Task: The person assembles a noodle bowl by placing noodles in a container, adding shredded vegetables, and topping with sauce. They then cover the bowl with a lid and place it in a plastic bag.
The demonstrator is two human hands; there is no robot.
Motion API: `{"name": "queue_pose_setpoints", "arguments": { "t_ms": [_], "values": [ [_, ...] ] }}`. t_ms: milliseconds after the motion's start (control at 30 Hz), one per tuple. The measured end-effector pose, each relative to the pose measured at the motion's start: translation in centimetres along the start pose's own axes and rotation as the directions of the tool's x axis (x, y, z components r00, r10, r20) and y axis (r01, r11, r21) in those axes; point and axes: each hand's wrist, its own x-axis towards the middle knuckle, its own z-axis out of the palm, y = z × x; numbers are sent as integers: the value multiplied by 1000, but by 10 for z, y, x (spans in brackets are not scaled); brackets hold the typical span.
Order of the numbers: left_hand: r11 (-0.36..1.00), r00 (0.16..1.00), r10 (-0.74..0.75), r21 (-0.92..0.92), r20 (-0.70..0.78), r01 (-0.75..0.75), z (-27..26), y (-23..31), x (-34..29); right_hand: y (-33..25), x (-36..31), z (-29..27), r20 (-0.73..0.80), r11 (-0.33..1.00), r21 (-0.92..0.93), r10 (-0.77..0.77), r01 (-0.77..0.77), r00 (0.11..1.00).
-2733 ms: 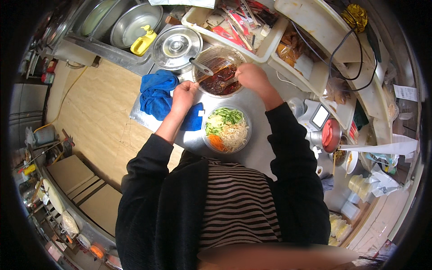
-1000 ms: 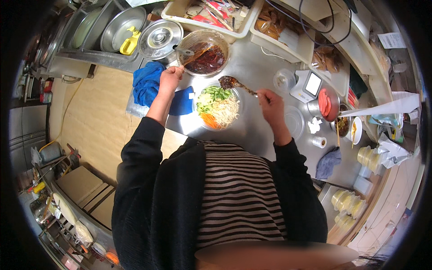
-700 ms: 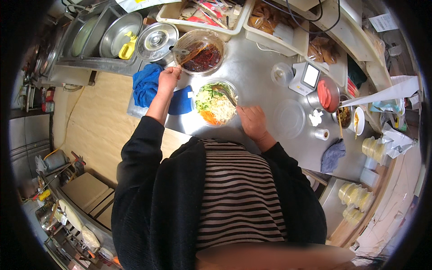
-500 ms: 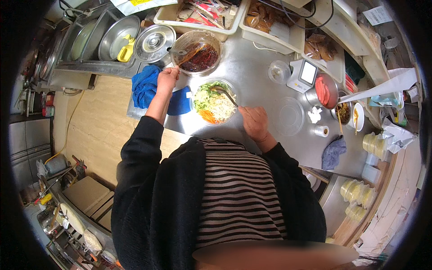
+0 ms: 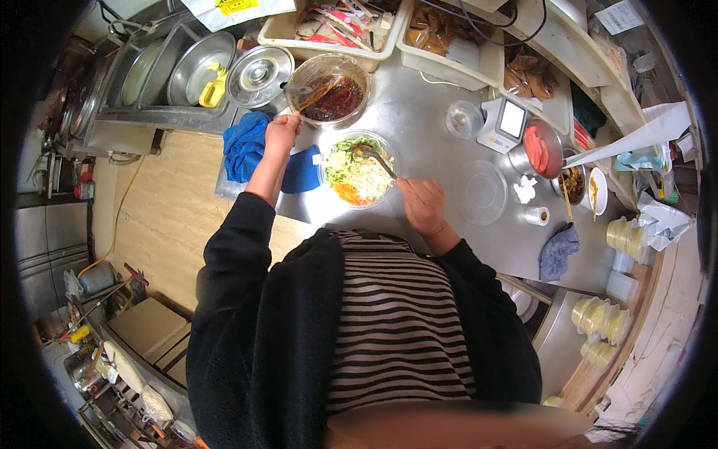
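My left hand [image 5: 280, 135] is closed round the end of a long wooden utensil [image 5: 318, 93]. Its far part dips into a clear bowl [image 5: 366, 78] of dark red, oily sauce [image 5: 340, 99]; whether it is a spoon or chopsticks I cannot make out. In my right hand [image 5: 423, 203] is the handle of a metal spoon [image 5: 384, 164]. The spoon's head rests among the food in a round clear container [image 5: 397, 170], which holds sliced cucumber [image 5: 336, 166], shredded carrot [image 5: 351, 195] and pale shreds or noodles [image 5: 374, 182].
Left of the container lie blue cloths [image 5: 245, 146]. A metal lid [image 5: 259, 77] sits beside the sauce bowl. To the right are a clear lid [image 5: 480, 192], a white scale-like device [image 5: 501, 126], a metal pot [image 5: 550, 150] and a grey cloth [image 5: 559, 251]. White bins [image 5: 449, 63] line the back.
Both hands keep their grips and nearly the same places. The whole view has shifted slightly. The wooden utensil still dips into the sauce.
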Motion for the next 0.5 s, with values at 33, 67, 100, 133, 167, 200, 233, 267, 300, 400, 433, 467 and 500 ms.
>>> {"name": "queue_pose_setpoints", "arguments": {
  "t_ms": [33, 67, 100, 133, 167, 200, 233, 267, 300, 400, 433, 467, 500],
  "values": [
    [1000, 1000, -11, -4, 7, 11, 0, 0, 0, -1, 0, -1, -6, 1000, -1, 0, 0, 1000],
    [1000, 1000, 7, -4, 9, -7, 0, -1, 0, 0, 0, -1, -15, 1000, -4, -2, 2, 1000],
    [1000, 1000, 12, -5, 7, -12, 1, -1, 0, 0, 1, -1, -37, 1000, 1, -4, 4, 999],
    [1000, 1000, 14, -6, 5, -14, 0, -2, -1, 0, 2, -1, -4, 1000, -4, 5, -5, 1000],
    [1000, 1000, -9, -7, 3, 9, 0, -3, -1, 0, 2, -1, 18, 1000, -3, 25, -25, 1000],
    [1000, 1000, -21, -8, 5, 21, 0, -4, -1, 0, 3, -2, 34, 999, -6, 43, -43, 998],
    [1000, 1000, -3, -24, 10, 3, 0, -3, 0, 0, 5, -2, 20, 999, -4, 37, -36, 999],
    [1000, 1000, 8, -26, 12, -7, 0, -4, 1, 0, 6, -2, 11, 1000, 2, 31, -31, 999],
    [1000, 1000, -21, -21, 7, 21, 0, -5, 1, -1, 6, -2, 9, 1000, 20, 23, -24, 1000],
    [1000, 1000, -4, -30, 7, 4, -1, -4, 3, -2, 9, -2, -67, 999, 44, 7, -4, 998],
    [1000, 1000, 3, -24, 3, -3, 0, -4, 2, -3, 9, -3, -36, 999, 43, 27, -26, 999],
    [1000, 1000, 4, -19, 5, -4, 0, -4, 2, -4, 9, -4, -9, 998, 38, 49, -49, 999],
    [1000, 1000, -2, -16, 4, 2, 0, -3, 2, -4, 10, -4, -1, 997, 40, 66, -66, 998]
  ]
}}
